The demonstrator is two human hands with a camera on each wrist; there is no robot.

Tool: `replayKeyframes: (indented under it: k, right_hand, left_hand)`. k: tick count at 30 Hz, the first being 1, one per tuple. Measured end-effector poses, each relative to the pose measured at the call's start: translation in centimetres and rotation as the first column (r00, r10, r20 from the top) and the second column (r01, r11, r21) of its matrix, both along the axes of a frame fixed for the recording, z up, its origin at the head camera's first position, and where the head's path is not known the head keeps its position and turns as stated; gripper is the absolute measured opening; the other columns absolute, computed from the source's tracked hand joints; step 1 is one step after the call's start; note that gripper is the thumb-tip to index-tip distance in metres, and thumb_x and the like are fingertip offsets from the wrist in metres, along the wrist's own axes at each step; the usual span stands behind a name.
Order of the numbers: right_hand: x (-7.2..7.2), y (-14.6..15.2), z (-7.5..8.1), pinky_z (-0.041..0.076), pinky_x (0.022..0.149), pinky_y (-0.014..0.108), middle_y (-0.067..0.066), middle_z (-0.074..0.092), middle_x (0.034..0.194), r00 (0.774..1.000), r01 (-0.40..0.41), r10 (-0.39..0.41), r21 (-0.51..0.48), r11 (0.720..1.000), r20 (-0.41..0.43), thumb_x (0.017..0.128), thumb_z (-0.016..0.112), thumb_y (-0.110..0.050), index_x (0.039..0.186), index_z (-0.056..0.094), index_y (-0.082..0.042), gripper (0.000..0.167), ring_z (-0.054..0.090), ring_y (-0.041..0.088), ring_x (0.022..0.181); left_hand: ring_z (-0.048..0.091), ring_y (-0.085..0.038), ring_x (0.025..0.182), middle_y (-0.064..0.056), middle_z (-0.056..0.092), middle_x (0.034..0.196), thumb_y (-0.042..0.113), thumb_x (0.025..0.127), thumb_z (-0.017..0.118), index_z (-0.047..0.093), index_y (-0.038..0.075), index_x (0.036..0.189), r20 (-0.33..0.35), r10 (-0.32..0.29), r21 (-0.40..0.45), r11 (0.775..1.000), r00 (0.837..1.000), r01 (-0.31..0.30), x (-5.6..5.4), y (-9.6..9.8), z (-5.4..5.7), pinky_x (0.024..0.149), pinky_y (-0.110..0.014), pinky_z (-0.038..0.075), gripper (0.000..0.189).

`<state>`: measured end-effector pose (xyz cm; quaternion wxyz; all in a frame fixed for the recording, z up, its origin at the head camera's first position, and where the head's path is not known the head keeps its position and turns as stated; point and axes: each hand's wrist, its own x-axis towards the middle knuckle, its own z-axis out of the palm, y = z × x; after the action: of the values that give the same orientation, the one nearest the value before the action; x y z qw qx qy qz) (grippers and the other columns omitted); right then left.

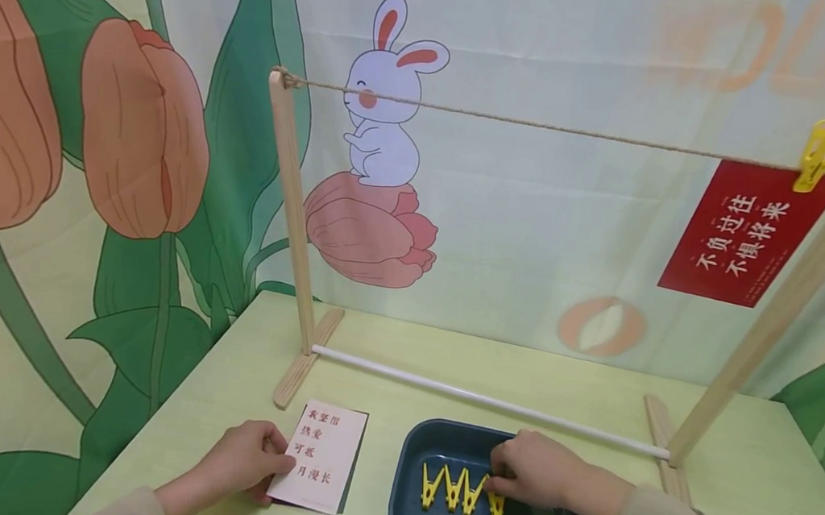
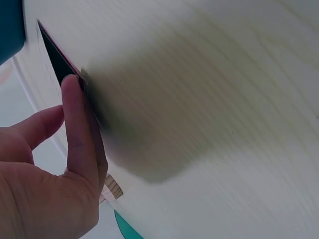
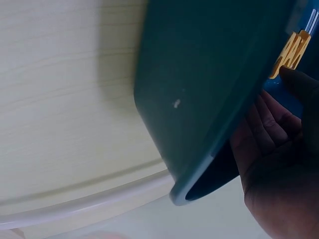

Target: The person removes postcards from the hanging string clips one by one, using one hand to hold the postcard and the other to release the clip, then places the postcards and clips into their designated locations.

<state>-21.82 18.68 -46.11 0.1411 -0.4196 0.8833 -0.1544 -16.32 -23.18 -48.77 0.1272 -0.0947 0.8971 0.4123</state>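
Note:
In the head view my left hand (image 1: 240, 458) pinches the left edge of a pale card with red writing (image 1: 324, 461), thumb on top. A dark edge shows behind that card. The left wrist view shows the fingers (image 2: 79, 134) against the dark underside of the card (image 2: 57, 57), whose edge is tilted off the table. My right hand (image 1: 541, 470) reaches over the far rim of a dark blue tray (image 1: 400, 483). Its thumb is right at the rightmost of several yellow clothespins (image 1: 497, 507). In the right wrist view the thumb and fingers (image 3: 264, 124) stand apart beside the clothespins (image 3: 291, 52).
Behind the tray stands a wooden frame with a left post (image 1: 292, 216), a right post (image 1: 779, 319) and a white bar (image 1: 474, 395). A twine line (image 1: 539, 124) runs between the posts. A yellow clothespin (image 1: 820, 156) holds a red card (image 1: 749, 235) on it.

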Motion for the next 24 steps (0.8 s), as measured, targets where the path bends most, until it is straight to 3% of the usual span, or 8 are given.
replayKeyframes:
  k: [4,11,16,24]
  right_hand:
    - [0.1,0.0,0.2,0.039,0.05,0.018,-0.016,0.053,0.059,1.0,0.01,-0.01,0.004,1.0,0.012,0.102,0.074,-0.027,0.073,0.065,-0.019,0.031,0.043,-0.003,0.048]
    - [0.3,-0.1,0.6,0.041,0.05,0.018,-0.015,0.056,0.06,0.999,0.022,-0.022,-0.002,1.0,0.024,0.102,0.075,-0.027,0.074,0.067,-0.019,0.031,0.045,-0.003,0.048]
    - [0.3,0.0,0.6,0.044,0.052,0.018,-0.015,0.058,0.062,0.999,0.022,-0.021,-0.008,1.0,0.032,0.103,0.074,-0.027,0.077,0.07,-0.019,0.028,0.048,-0.004,0.049]
    - [0.4,0.0,1.2,0.047,0.052,0.019,-0.015,0.061,0.063,0.998,0.039,-0.038,-0.017,0.999,0.05,0.103,0.073,-0.028,0.08,0.072,-0.018,0.026,0.051,-0.003,0.049]
  left_hand:
    - [0.065,-0.018,0.052,-0.009,0.06,0.076,0.009,0.093,0.082,0.062,0.004,0.093,-0.005,-0.011,-0.066,0.998,1.0,0.011,0.0,0.0,-0.1,0.052,-0.028,0.057,0.02]
    - [0.061,-0.016,0.051,-0.007,0.061,0.071,0.01,0.092,0.082,0.06,0.005,0.09,-0.033,-0.023,-0.1,0.995,0.999,0.02,-0.1,0.1,-0.2,0.049,-0.027,0.056,0.023]
    - [0.061,-0.017,0.049,-0.007,0.061,0.067,0.013,0.094,0.082,0.059,0.006,0.091,-0.036,-0.044,-0.154,0.987,0.998,0.038,-0.4,0.0,0.0,0.048,-0.025,0.05,0.024]
    - [0.058,-0.018,0.047,-0.005,0.059,0.064,0.014,0.093,0.083,0.059,0.009,0.091,-0.1,-0.097,-0.189,0.979,0.99,0.077,-0.7,0.5,0.2,0.047,-0.027,0.043,0.024]
